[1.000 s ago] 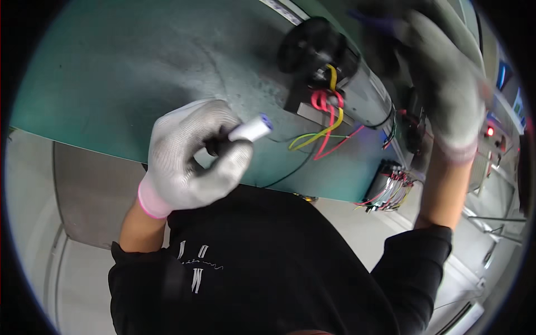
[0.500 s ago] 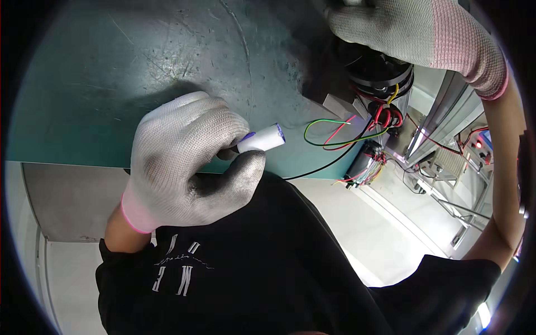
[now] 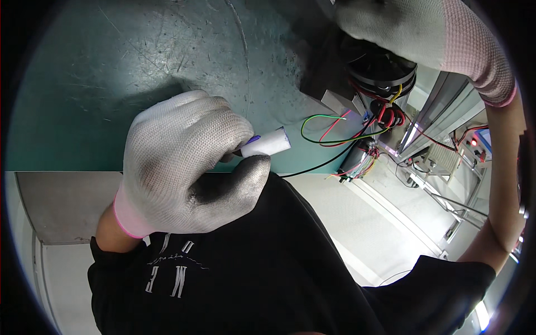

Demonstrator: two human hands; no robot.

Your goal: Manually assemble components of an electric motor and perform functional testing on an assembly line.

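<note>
My left hand (image 3: 187, 162), in a whitish knit glove with a dark-stained thumb, is closed in a pinch. Between thumb and fingers it grips a short white cylinder (image 3: 268, 144) with blue-purple marks at its end, held over the table's near edge. At the top right is my right hand (image 3: 396, 30), also gloved, cut off by the picture's edge so its fingertips are hidden. Just below it sits a black round fan-like unit (image 3: 385, 72) with red and yellow wires; whether the hand touches it I cannot tell.
A scratched green tabletop (image 3: 72, 111) spans the upper left. Beside the round unit lie a grey metal block (image 3: 335, 100) and loose green, red and black wires (image 3: 318, 139). A cylindrical part with coloured wires (image 3: 357, 162) is at the table's edge. Metal frames (image 3: 441, 120) stand at right.
My right hand has shifted slightly up and right, its fingers further out of the picture. My left hand sits slightly lower and still pinches the white cylinder.
</note>
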